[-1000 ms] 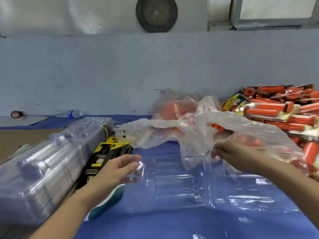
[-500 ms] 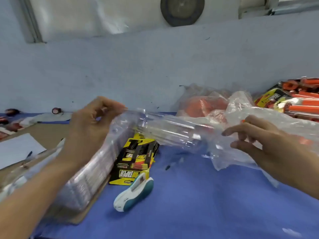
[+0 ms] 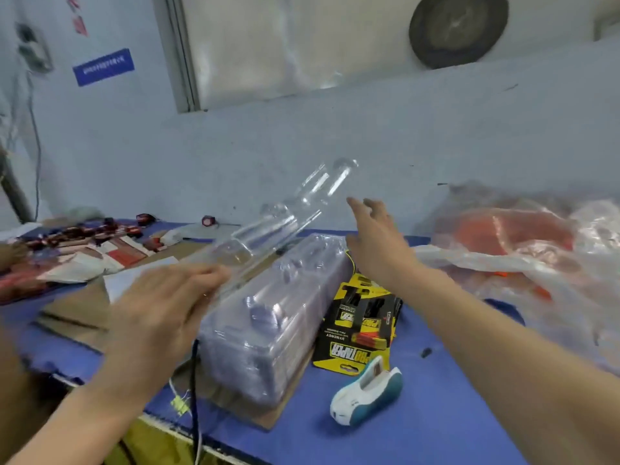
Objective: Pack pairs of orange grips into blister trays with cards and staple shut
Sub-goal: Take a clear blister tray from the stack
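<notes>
My left hand (image 3: 164,310) grips the near end of a clear blister tray (image 3: 285,216), which tilts up and away over the stack of clear trays (image 3: 268,317). My right hand (image 3: 375,239) reaches toward the raised tray's far side with fingers spread, holding nothing; whether it touches the tray is unclear. Yellow and black cards (image 3: 359,323) lie to the right of the stack. A white and teal stapler (image 3: 365,391) sits in front of the cards. Orange grips (image 3: 510,229) show through a crumpled plastic bag (image 3: 503,263) at the right.
The stack of trays rests on a brown cardboard sheet (image 3: 73,313) on the blue table (image 3: 419,414). Red and white packaged items (image 3: 73,239) and papers crowd the far left. A black cable (image 3: 194,380) hangs over the table's near edge. A grey wall runs behind.
The view has swung left. My left hand has lifted the clear tray up over the stack and tilted it. My right hand left the plastic bag and moved toward the tray.
</notes>
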The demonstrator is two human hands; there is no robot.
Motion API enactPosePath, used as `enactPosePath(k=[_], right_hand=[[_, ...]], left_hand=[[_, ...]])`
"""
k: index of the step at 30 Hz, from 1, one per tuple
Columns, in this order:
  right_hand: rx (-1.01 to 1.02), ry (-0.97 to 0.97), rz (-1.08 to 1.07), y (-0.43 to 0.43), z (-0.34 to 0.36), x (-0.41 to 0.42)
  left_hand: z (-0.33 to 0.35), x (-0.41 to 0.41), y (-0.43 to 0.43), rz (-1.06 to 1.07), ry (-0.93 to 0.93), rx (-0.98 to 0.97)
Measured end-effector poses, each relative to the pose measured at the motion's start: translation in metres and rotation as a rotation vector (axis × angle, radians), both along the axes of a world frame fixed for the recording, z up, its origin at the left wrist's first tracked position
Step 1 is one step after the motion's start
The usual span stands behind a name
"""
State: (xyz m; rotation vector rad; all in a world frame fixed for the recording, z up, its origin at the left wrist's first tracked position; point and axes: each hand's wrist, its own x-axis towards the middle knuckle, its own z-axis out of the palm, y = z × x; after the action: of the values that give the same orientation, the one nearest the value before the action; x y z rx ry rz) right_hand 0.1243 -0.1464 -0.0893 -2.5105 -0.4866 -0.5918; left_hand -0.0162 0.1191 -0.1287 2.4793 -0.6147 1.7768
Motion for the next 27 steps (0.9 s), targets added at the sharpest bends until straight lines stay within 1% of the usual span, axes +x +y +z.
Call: enactPosePath(k=[2, 4, 5, 7, 8, 9, 11, 12, 13, 15, 16, 17, 18, 20, 22, 27], right_hand=[[0.153, 0.159, 0.064, 0.013, -0.049, -0.008], [0.312, 0.331, 0.123, 0.024, -0.09, -0.023], [0.43, 0.444, 0.149, 0.029, -0.102, -0.031], [0.632, 0.622, 0.213, 0.038, -0.118, -0.042], [0.668, 0.655, 0.245, 0.042, -0.121, -0.046], [0.689, 0.682, 0.277, 0.045, -0.123, -0.05], [0.723, 0.733, 0.325, 0.053, -0.121, -0.057], [0.733, 0.754, 0.333, 0.057, -0.119, -0.059], [0.747, 0.771, 0.331, 0.061, -0.118, -0.06], [0.763, 0.778, 0.298, 0.067, -0.115, -0.061], [0.774, 0.775, 0.275, 0.069, -0.115, -0.061], [0.794, 0.783, 0.251, 0.071, -0.114, -0.061], [0.827, 0.815, 0.229, 0.073, -0.115, -0.062], [0.91, 0.916, 0.216, 0.077, -0.117, -0.064], [0.974, 1.005, 0.227, 0.082, -0.121, -0.067], [1.17, 1.081, 0.25, 0.089, -0.134, -0.066]], left_hand=[[-0.037, 0.011, -0.015, 0.025, 0.162, 0.085], [-0.059, 0.021, -0.027, 0.027, 0.304, 0.139], [-0.062, 0.026, -0.03, 0.026, 0.375, 0.128], [-0.061, 0.035, -0.029, -0.02, 0.52, 0.018], [-0.061, 0.037, -0.027, -0.062, 0.609, -0.04], [-0.061, 0.039, -0.024, -0.09, 0.701, -0.056], [-0.063, 0.042, -0.017, -0.104, 0.829, -0.012], [-0.065, 0.043, -0.016, -0.107, 0.852, -0.012], [-0.065, 0.043, -0.016, -0.119, 0.847, -0.061], [-0.065, 0.047, -0.017, -0.133, 0.747, -0.218], [-0.062, 0.052, -0.018, -0.093, 0.685, -0.272], [-0.058, 0.059, -0.018, -0.037, 0.66, -0.312], [-0.054, 0.065, -0.02, 0.031, 0.708, -0.333], [-0.05, 0.077, -0.022, 0.143, 0.893, -0.282], [-0.049, 0.085, -0.025, 0.17, 1.005, -0.213], [-0.041, 0.094, -0.02, 0.138, 1.049, -0.22]])
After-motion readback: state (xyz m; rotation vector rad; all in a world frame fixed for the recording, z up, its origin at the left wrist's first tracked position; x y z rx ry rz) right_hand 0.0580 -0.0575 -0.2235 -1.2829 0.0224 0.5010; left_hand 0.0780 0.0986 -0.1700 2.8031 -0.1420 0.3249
